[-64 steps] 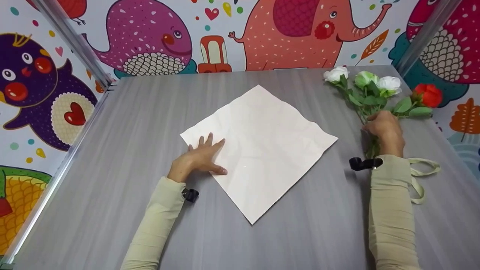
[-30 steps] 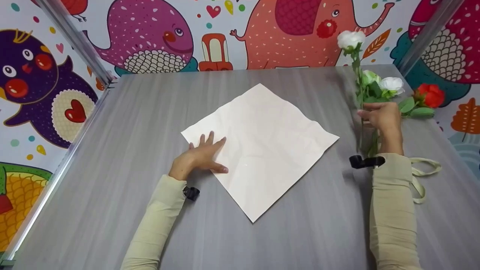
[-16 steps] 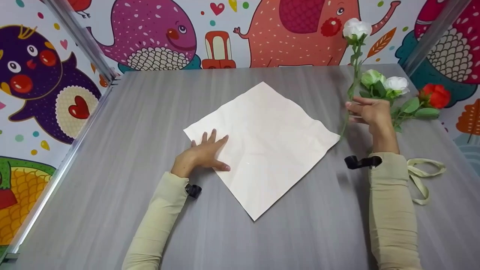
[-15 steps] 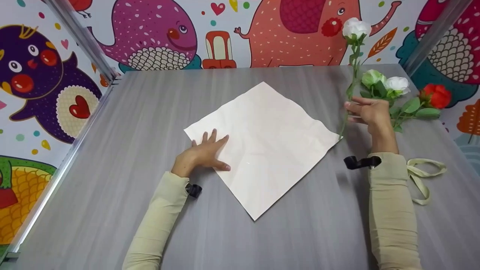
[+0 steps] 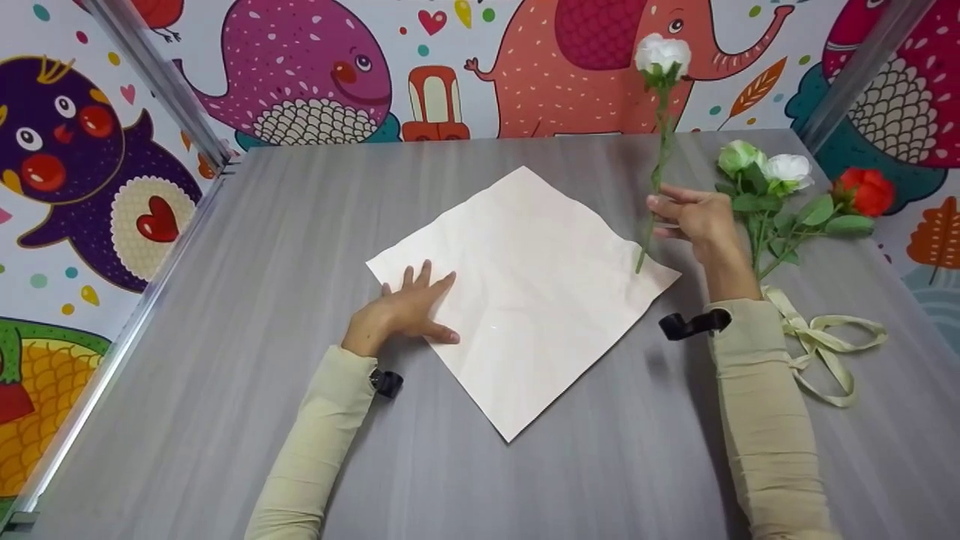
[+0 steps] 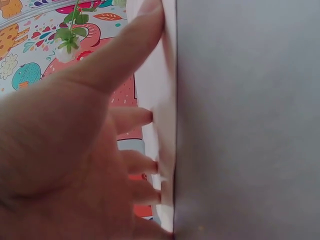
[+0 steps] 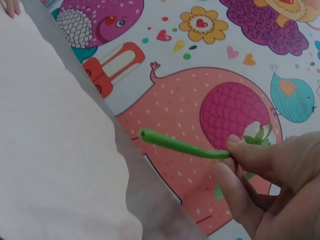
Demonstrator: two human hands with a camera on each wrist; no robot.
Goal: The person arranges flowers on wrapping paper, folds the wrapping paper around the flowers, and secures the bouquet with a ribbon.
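White rose over the paper

My right hand (image 5: 694, 217) pinches the white rose (image 5: 662, 56) by its stem, upright above the paper sheet's (image 5: 525, 285) right corner; my left hand (image 5: 401, 311) presses flat, fingers spread, on its left corner.

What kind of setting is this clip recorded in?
Probably a recording booth dressed like a children's craft corner: a grey table walled by cartoon-animal panels on metal framing, with a paper sheet, artificial flowers and a ribbon laid out.

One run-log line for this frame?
left hand: flat on paper | right hand: holds white flower stem upright | table
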